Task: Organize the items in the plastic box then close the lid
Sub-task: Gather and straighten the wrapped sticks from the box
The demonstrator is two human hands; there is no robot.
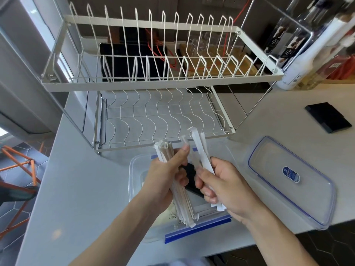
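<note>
The left hand (163, 175) is gripping a thick bundle of paper-wrapped straws (179, 196), with the fingers closed around its middle. The right hand (221, 186) is pinching a few more wrapped straws (202, 156) between thumb and fingers, just beside the bundle. Both hands are hovering directly above the clear plastic box (134, 169), which is standing open near the front edge of the white counter (76, 179). Inside the box a dark flat item (191, 179) is showing between the hands. The lid (292, 181) is lying flat on the counter just to the right of the box. A white wire dish rack (153, 83) is standing behind the box, toward the back of the counter.
</note>
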